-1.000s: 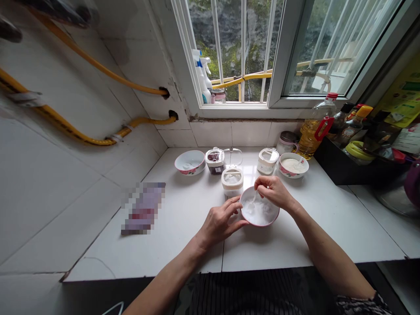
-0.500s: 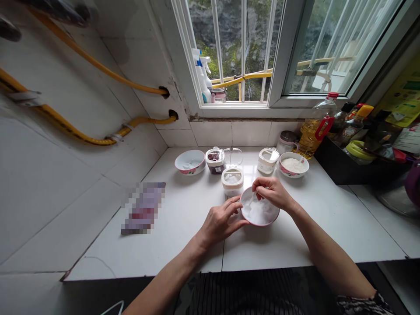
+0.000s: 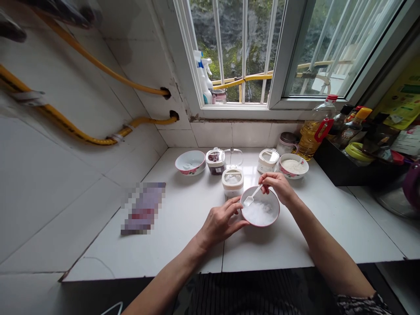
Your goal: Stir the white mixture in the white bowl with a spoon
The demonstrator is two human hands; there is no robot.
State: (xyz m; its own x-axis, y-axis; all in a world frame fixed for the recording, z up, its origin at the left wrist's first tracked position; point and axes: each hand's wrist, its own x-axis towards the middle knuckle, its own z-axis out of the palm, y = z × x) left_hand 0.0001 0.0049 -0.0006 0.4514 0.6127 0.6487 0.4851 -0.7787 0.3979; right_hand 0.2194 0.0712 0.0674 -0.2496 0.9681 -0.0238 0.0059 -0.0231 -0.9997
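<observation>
My left hand (image 3: 226, 216) grips the left side of a bowl (image 3: 276, 214) with a pink rim, thumb low on its near side and fingers at the rim. White grains (image 3: 260, 213), like salt or sugar, lie inside. Between the closed fingertips of my right hand (image 3: 274, 184) is a small white spoon (image 3: 249, 200), slanting down to the left over the bowl; its scoop is above the grains. Just behind the bowl stands a clear lidded seasoning jar (image 3: 232, 189) with white contents, its lid raised.
Further back are a flowered bowl (image 3: 190, 170), a jar of dark red contents (image 3: 215, 168), another white jar (image 3: 267, 166) and a bowl of pale powder (image 3: 293, 175). An oil bottle (image 3: 308, 135) and a black box (image 3: 341, 173) of bottles stand right. A pixelated patch (image 3: 144, 210) covers something left.
My right hand has moved slightly up and to the right, lifting the spoon out of the white grains. My left hand stays on the bowl.
</observation>
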